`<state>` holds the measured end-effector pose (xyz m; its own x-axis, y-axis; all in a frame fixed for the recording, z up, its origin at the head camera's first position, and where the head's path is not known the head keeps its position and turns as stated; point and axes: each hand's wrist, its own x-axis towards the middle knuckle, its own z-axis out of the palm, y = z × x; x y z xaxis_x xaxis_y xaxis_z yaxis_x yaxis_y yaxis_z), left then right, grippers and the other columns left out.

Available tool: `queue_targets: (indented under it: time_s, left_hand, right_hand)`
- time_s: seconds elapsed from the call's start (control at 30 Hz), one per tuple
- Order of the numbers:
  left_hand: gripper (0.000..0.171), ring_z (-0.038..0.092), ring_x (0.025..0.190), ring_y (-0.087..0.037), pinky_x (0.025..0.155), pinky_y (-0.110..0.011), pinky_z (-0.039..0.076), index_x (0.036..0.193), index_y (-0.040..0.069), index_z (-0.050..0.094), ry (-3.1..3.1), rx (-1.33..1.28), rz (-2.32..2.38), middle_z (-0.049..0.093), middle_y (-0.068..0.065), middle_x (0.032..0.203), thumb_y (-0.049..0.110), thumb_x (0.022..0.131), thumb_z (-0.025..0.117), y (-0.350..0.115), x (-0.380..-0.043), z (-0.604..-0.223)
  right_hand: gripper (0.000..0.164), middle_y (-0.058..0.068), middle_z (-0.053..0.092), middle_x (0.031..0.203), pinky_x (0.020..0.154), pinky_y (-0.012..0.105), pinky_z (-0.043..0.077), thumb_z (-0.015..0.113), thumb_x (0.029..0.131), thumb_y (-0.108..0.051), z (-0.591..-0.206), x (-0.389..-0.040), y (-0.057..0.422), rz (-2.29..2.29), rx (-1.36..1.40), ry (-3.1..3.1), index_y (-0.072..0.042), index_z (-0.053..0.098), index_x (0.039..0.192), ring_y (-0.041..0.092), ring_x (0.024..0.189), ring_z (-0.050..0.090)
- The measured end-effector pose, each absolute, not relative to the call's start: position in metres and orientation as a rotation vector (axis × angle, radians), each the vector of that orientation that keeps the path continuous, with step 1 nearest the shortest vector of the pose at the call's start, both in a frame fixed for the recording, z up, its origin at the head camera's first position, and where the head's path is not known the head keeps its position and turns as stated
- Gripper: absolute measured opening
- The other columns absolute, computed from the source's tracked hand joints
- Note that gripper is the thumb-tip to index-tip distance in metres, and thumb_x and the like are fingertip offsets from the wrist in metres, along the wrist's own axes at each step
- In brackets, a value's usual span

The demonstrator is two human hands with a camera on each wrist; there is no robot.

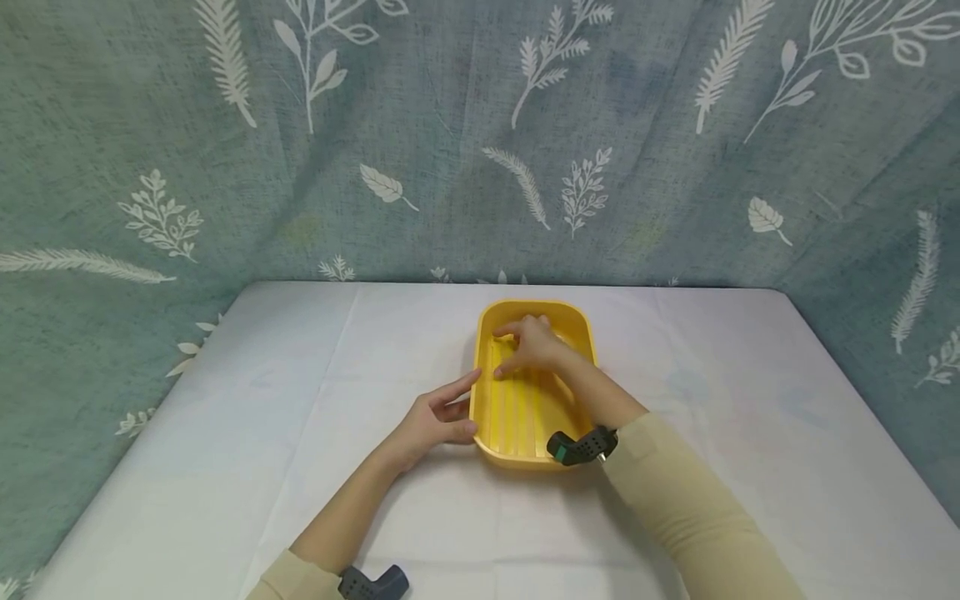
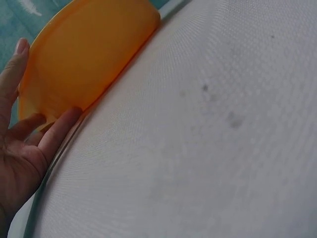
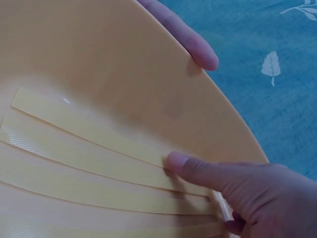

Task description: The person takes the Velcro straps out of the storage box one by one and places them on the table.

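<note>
A yellow rectangular plastic tray (image 1: 534, 462) with rounded corners stands on the white-covered table. Against its left wall rests my left hand (image 1: 429, 427), with the fingers fairly straight; the left wrist view shows thumb and fingers spread along the tray's outer side (image 2: 89, 54). My right hand (image 1: 534, 343) reaches inside, index finger and thumb spread apart toward the left wall. Pale yellow strips (image 3: 89, 131) run lengthwise along the tray floor; whether loose or moulded in, I cannot tell. The right thumb touches one strip. Most other right fingers are hidden.
White cloth (image 1: 300, 467) covers the table. A blue-green curtain (image 1: 420, 150) with white leaf prints hangs behind and at the sides. Dark wrist devices (image 1: 581, 446) sit on both forearms, the right one over the tray's near right corner.
</note>
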<state>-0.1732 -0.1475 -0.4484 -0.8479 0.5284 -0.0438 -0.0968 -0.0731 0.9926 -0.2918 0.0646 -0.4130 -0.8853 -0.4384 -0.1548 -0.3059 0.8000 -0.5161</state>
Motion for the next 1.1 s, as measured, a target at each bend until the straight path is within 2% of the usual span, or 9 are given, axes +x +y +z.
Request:
queue_targets:
  time_s: [0.3,0.5,0.67,0.8,0.93,1.1]
  left_hand:
    - [0.076,0.036,0.136,-0.034,0.088,-0.039,0.054,0.15,0.015,0.028,1.807,0.487,1.945,0.024,-0.008,0.156,0.011,0.086,0.069,-0.1472,-0.1731,-0.4468]
    - [0.076,0.035,0.136,-0.035,0.088,-0.039,0.054,0.15,0.014,0.026,1.813,0.504,1.936,0.022,-0.008,0.157,0.013,0.087,0.069,-0.1474,-0.1734,-0.4491]
    - [0.075,0.035,0.136,-0.034,0.088,-0.04,0.054,0.15,0.015,0.027,1.815,0.505,1.936,0.022,-0.006,0.157,0.012,0.087,0.068,-0.1475,-0.1734,-0.4474]
    - [0.074,0.033,0.137,-0.034,0.089,-0.04,0.054,0.15,0.015,0.027,1.819,0.505,1.937,0.021,-0.007,0.157,0.011,0.088,0.067,-0.1479,-0.1737,-0.4467]
    - [0.074,0.032,0.137,-0.035,0.089,-0.04,0.053,0.15,0.015,0.026,1.808,0.518,1.94,0.019,-0.007,0.158,0.01,0.088,0.067,-0.1477,-0.1743,-0.4478]
    - [0.074,0.031,0.138,-0.035,0.09,-0.041,0.053,0.15,0.016,0.026,1.805,0.518,1.931,0.019,-0.005,0.158,0.01,0.088,0.067,-0.1472,-0.174,-0.448]
  right_hand:
    - [0.065,0.01,0.053,0.113,0.077,0.031,0.034,0.085,0.066,-0.042,-0.4152,-0.2913,0.064,-0.671,-0.558,2.726,-0.02,0.063,0.123,0.028,0.106,0.033]
    - [0.052,0.006,0.056,0.098,0.078,0.03,0.034,0.084,0.07,-0.036,-0.4147,-0.292,0.0636,-0.723,-0.649,2.725,-0.015,0.068,0.115,0.025,0.1,0.038]
    - [0.045,0.006,0.06,0.098,0.08,0.029,0.039,0.081,0.074,-0.029,-0.4113,-0.2945,0.0637,-0.856,-0.694,2.697,-0.011,0.069,0.113,0.022,0.095,0.046]
    - [0.037,0.006,0.06,0.095,0.071,0.024,0.044,0.078,0.079,-0.024,-0.4101,-0.2971,0.0641,-1.039,-0.719,2.627,-0.008,0.068,0.11,0.019,0.086,0.051]
    - [0.026,0.005,0.059,0.084,0.059,0.021,0.045,0.073,0.083,-0.019,-0.4115,-0.2976,0.0658,-1.223,-0.738,2.52,-0.006,0.066,0.105,0.014,0.07,0.051]
    - [0.028,0.005,0.061,0.077,0.059,0.028,0.052,0.068,0.087,-0.013,-0.4117,-0.2955,0.0675,-1.429,-0.644,2.375,-0.002,0.062,0.112,0.018,0.064,0.056]
